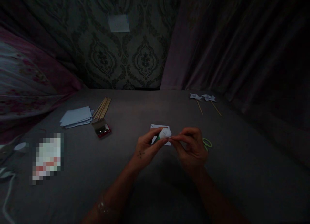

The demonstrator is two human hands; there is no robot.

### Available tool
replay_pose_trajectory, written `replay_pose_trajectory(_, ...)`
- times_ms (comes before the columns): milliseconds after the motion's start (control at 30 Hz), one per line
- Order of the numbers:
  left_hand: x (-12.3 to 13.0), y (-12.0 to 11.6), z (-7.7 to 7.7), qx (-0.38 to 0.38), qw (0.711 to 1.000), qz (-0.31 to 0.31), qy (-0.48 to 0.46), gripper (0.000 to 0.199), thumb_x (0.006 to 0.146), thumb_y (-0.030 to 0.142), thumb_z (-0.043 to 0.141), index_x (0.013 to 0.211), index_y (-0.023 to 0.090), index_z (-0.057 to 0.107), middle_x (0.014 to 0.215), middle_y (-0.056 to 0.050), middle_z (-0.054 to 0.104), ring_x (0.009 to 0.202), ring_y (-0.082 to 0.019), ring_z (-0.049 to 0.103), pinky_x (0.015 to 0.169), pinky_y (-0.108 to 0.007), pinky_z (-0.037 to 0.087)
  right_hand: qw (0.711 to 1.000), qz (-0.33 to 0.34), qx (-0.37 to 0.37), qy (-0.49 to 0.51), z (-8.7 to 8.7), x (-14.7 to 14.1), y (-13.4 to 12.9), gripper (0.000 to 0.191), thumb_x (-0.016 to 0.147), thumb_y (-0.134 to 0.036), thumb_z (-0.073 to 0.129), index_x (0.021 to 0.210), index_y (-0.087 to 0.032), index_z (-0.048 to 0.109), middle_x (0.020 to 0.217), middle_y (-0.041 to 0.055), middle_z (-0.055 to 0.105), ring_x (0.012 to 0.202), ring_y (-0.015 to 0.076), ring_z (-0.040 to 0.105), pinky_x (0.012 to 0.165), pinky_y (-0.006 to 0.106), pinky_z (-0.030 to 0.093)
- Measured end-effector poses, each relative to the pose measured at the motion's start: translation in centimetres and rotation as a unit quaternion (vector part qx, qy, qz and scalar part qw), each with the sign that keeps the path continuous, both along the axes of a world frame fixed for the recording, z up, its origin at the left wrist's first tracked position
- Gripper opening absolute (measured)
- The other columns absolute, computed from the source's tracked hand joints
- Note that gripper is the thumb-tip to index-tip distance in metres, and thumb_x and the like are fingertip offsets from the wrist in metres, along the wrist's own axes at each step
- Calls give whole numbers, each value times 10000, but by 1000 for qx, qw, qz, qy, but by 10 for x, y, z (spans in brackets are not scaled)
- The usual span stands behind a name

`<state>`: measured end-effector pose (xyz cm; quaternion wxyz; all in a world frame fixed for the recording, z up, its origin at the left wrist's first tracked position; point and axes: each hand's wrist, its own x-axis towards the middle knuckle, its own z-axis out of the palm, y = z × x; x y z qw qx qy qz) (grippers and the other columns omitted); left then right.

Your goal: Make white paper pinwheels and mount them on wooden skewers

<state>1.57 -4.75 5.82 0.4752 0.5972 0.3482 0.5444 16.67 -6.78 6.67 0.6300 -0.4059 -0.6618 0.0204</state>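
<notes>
Our left hand [147, 148] grips the glue stick [162, 135] (white cap); our right hand [191, 146] pinches its tip, above the paper square [158, 126].

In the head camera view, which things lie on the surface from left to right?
Stack of paper sheets → wooden sticks → small open box → left hand holding a white-capped tube → right hand → green scissors → two paper pinwheels.

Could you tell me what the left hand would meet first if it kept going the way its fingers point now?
The left hand, holding a white tube, points right toward the right hand. It would likely meet those fingertips first; they look almost touching already, though the dim light leaves depth uncertain.
</notes>
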Motion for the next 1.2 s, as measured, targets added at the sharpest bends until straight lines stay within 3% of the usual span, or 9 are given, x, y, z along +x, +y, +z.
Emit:
replay_pose_trajectory(167,-6,4,3,-50,995,19,-85,344,718,367,744,1019,205,706,996,-73,729,917,-195,658,828,-314,516,993,-13,-66,99,-9,-2,9,98,771,-254,708,730,-211,630,757,-15,531,697,120,532,619,258,446)
replay_pose_trajectory(400,-9,1,15,-96,956,-5,-277,349,758,413,699,1009,172,670,871,-76,720,800,-191,671,742,-307,511,981,61,-174,63,-30,-13,22,285,857,-344,551,639,-181,634,609,-3,566,578,122,535,541,239,423)
replay_pose_trajectory(533,-31,-3,20,-189,911,51,-363,309,842,409,587,952,127,648,704,-40,652,551,-114,594,531,-223,457,976,72,-202,48,-46,-20,19,221,818,-370,597,742,-179,676,732,34,628,658,147,582,600,259,468)
replay_pose_trajectory(633,-65,-8,17,-258,859,91,-432,296,902,355,497,889,92,632,655,-33,604,514,-89,562,509,-198,449,971,103,-214,19,-54,-27,15,211,771,-398,647,727,-193,655,740,32,626,644,153,583,602,268,481)
replay_pose_trajectory(700,-89,-13,14,-264,833,133,-469,276,925,294,449,854,87,618,668,-44,607,542,-98,582,545,-209,480,961,146,-236,-15,-57,-33,11,216,771,-408,648,711,-201,643,724,28,623,639,158,589,596,270,486)
replay_pose_trajectory(800,-117,-21,13,-244,806,193,-504,223,921,164,400,861,88,601,718,-67,639,609,-121,626,603,-230,521,942,205,-258,-60,-61,-40,5,231,788,-416,625,694,-205,639,697,25,620,623,160,596,585,272,487)
replay_pose_trajectory(900,-132,-25,19,-225,791,213,-528,217,906,123,385,944,78,594,745,-88,650,644,-146,650,618,-249,544,933,224,-270,-85,-63,-44,2,243,802,-420,603,693,-206,641,702,29,626,646,167,613,596,271,492)
replay_pose_trajectory(1033,-137,-26,31,-239,762,225,-558,246,908,117,357,1032,86,567,750,-85,642,632,-163,661,628,-285,572,927,219,-285,-105,-64,-44,1,281,806,-457,584,693,-206,641,709,35,636,660,172,624,604,271,495)
replay_pose_trajectory(1200,-138,-26,29,-269,750,248,-550,217,932,130,349,886,87,557,734,-96,643,622,-144,660,624,-243,565,917,208,-309,-141,-63,-44,-2,356,791,-534,577,657,-207,623,649,28,634,593,165,609,568,267,485)
